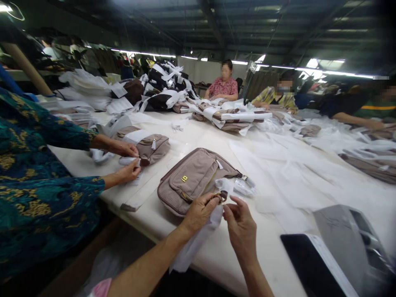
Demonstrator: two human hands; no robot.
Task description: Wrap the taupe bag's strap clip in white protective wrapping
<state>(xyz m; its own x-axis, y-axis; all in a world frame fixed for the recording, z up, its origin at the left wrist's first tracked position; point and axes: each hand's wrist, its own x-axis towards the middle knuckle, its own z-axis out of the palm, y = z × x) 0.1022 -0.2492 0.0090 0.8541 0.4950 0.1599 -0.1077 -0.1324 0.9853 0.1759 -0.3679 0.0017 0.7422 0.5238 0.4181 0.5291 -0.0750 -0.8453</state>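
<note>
Fingers first: on my feed the left hand (198, 212) has thumb and index pinched on a brown-toned ring (222, 198) with a dark tab. Right hand (243, 227) sits just beside it, thumb and index curled with a narrow gap; can't tell if they grip anything.

Clock from the ring: taupe bag (193, 169) lies flat at 10, yellow badge (184, 178) facing up, near edge next to the left hand. White wrap (194, 247) hangs at 7, past the table (210, 142) edge, top end at the left fingertips. Plastic-wrapped bundle (243, 187) just off at 2.

Phone-like dark slab (312, 264) at 4, well apart, with a grey item (335, 231) alongside.

Also at 10, farther out: co-worker's hands (128, 171) on a second taupe bag (156, 149). Stacked bags (232, 117) at 12, black pile (167, 84) at 11.
</note>
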